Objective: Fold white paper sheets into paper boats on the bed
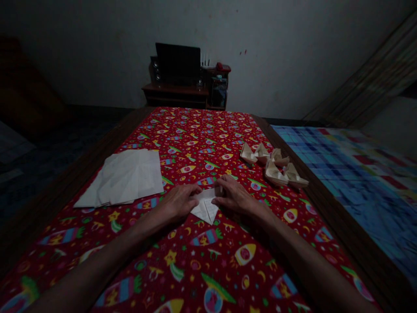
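A folded sheet of paper (206,209) lies on the red patterned cloth in front of me, its pointed end towards me and a flap along its far edge. My left hand (182,201) pinches its left corner between thumb and fingers. On the opposite side, my right hand (233,194) grips the right corner, thumb on the near face and fingers curled over the far edge. Left of my hands rests a fanned stack of pale paper sheets (130,178). Several folded paper boats (276,174) stand in a group to the right.
The red cloth (208,256) with rockets and stars covers a long table with a dark wooden border (332,221). Beyond its far end stand a monitor (178,63), a speaker and a red telephone (223,67). A blue checked cover (312,161) spreads at the right.
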A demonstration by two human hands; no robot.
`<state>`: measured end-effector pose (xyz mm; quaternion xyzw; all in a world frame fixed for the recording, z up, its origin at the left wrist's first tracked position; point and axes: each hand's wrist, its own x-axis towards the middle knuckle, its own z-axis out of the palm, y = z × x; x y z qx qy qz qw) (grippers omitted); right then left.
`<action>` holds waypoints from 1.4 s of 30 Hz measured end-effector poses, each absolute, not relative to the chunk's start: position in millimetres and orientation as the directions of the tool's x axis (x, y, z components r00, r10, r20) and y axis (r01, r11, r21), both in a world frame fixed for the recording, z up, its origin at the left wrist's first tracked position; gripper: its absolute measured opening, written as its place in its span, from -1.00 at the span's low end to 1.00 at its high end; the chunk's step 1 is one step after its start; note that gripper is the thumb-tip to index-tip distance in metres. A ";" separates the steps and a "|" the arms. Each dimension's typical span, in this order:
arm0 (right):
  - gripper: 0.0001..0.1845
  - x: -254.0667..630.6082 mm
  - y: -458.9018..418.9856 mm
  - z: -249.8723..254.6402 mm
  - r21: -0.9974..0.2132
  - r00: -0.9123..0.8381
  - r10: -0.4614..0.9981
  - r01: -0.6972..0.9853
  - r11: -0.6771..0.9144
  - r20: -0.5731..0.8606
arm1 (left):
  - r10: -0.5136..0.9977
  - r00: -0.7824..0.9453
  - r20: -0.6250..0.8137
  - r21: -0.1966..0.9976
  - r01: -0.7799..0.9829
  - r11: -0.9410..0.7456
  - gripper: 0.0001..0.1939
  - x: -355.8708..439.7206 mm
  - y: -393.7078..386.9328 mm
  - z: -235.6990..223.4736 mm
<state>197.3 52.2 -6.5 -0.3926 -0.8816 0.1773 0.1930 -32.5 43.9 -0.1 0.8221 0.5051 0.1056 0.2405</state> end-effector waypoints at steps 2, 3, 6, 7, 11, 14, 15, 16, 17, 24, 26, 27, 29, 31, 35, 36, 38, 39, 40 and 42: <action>-0.68 197.5 53.4 -6.0 -0.497 -0.622 0.759 0.604 0.623 0.195 | 0.877 0.474 -0.074 0.473 0.791 -0.387 -0.73 -31.8 44.2 -1.1; -0.70 197.4 53.9 -5.7 -0.509 -0.623 0.759 0.599 0.619 0.189 | 0.875 0.479 -0.066 0.454 0.796 -0.401 -0.75 -31.3 44.3 -2.0; -0.80 196.7 54.7 -5.4 -0.506 -0.617 0.768 0.613 0.607 0.172 | 0.862 0.507 -0.012 0.397 0.793 -0.461 -0.77 -28.8 44.3 -4.4; -0.84 196.5 54.8 -5.8 -0.501 -0.612 0.771 0.618 0.606 0.177 | 0.854 0.521 0.002 0.391 0.785 -0.480 -0.78 -27.8 44.3 -4.4; -0.89 198.0 51.8 -10.6 -0.507 -0.592 0.760 0.585 0.633 0.267 | 0.830 0.553 0.071 0.415 0.740 -0.529 -0.84 -24.1 44.4 -0.2; -0.88 200.0 46.2 -14.0 -0.487 -0.593 0.739 0.566 0.665 0.319 | 0.811 0.564 0.156 0.414 0.708 -0.572 -0.86 -23.5 45.1 1.5; -0.87 200.3 44.2 -14.5 -0.479 -0.591 0.738 0.571 0.667 0.325 | 0.806 0.566 0.173 0.415 0.700 -0.581 -0.85 -23.7 45.3 1.0; -0.86 200.3 42.3 -14.7 -0.471 -0.585 0.741 0.579 0.666 0.329 | 0.806 0.561 0.186 0.417 0.698 -0.582 -0.85 -24.1 45.5 -0.2; -0.86 200.0 40.7 -14.7 -0.465 -0.578 0.746 0.588 0.662 0.332 | 0.809 0.553 0.199 0.418 0.699 -0.580 -0.85 -24.6 45.5 -1.9; -0.86 201.9 38.0 -18.9 -0.435 -0.590 0.705 0.557 0.708 0.393 | 0.748 0.600 0.285 0.299 0.685 -0.664 -0.88 -27.8 32.4 -12.4; -0.84 205.4 38.9 -21.2 -0.390 -0.624 0.657 0.529 0.754 0.423 | 0.723 0.631 0.282 0.228 0.688 -0.689 -0.86 -29.5 26.8 -12.6; -0.84 207.3 39.3 -22.1 -0.356 -0.649 0.623 0.511 0.782 0.437 | 0.709 0.647 0.280 0.194 0.685 -0.702 -0.86 -30.9 24.6 -12.4; -0.85 210.6 39.0 -23.0 -0.272 -0.705 0.545 0.473 0.838 0.453 | 0.683 0.676 0.275 0.139 0.675 -0.724 -0.84 -34.4 21.5 -11.8; -0.86 212.7 37.0 -22.7 -0.195 -0.749 0.497 0.460 0.866 0.439 | 0.671 0.692 0.266 0.103 0.672 -0.734 -0.83 -38.3 19.7 -11.2; -0.82 213.4 29.3 -19.9 -0.106 -0.773 0.492 0.495 0.863 0.401 | 0.656 0.709 0.258 0.037 0.671 -0.740 -0.81 -43.8 16.5 -11.0; -0.81 213.1 27.4 -19.1 -0.098 -0.773 0.495 0.500 0.860 0.398 | 0.649 0.714 0.261 0.015 0.670 -0.743 -0.80 -44.7 15.5 -11.3; -0.81 212.5 24.4 -17.6 -0.091 -0.772 0.497 0.506 0.858 0.397 | 0.647 0.718 0.257 -0.023 0.674 -0.739 -0.77 -46.7 13.4 -12.3; -0.81 212.3 23.3 -16.9 -0.090 -0.772 0.498 0.506 0.858 0.396 | 0.650 0.718 0.249 -0.040 0.678 -0.734 -0.75 -48.0 12.2 -12.8; -0.81 212.1 22.4 -16.0 -0.092 -0.771 0.500 0.509 0.856 0.394 | 0.657 0.717 0.234 -0.052 0.684 -0.728 -0.73 -49.6 11.0 -13.0; -0.80 211.9 21.0 -14.2 -0.099 -0.770 0.509 0.514 0.852 0.383 | 0.675 0.709 0.204 -0.067 0.698 -0.713 -0.67 -53.6 8.3 -12.6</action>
